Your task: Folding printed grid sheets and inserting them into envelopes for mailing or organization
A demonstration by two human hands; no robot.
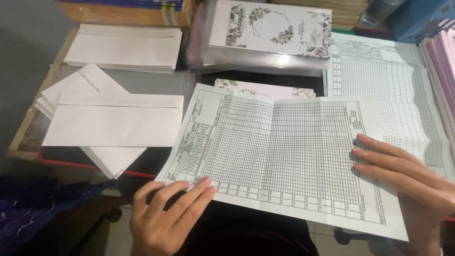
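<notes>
A large white sheet printed with a fine grid table [284, 151] lies flat in front of me, with a vertical fold crease down its middle. My left hand [163, 213] rests with fingers spread on the sheet's lower left corner. My right hand [407, 182] presses flat on its right edge. Neither hand grips anything. A second, similar grid sheet [388, 80] lies underneath, to the right.
White envelopes [111, 125] lie loosely overlapped at left, with a neat stack of more envelopes [125, 47] behind them. Floral printed cards in clear sleeves [270, 33] are stacked at the back centre. Pink paper stacks [443, 61] stand at far right. The table's wooden edge [21, 128] runs along the left.
</notes>
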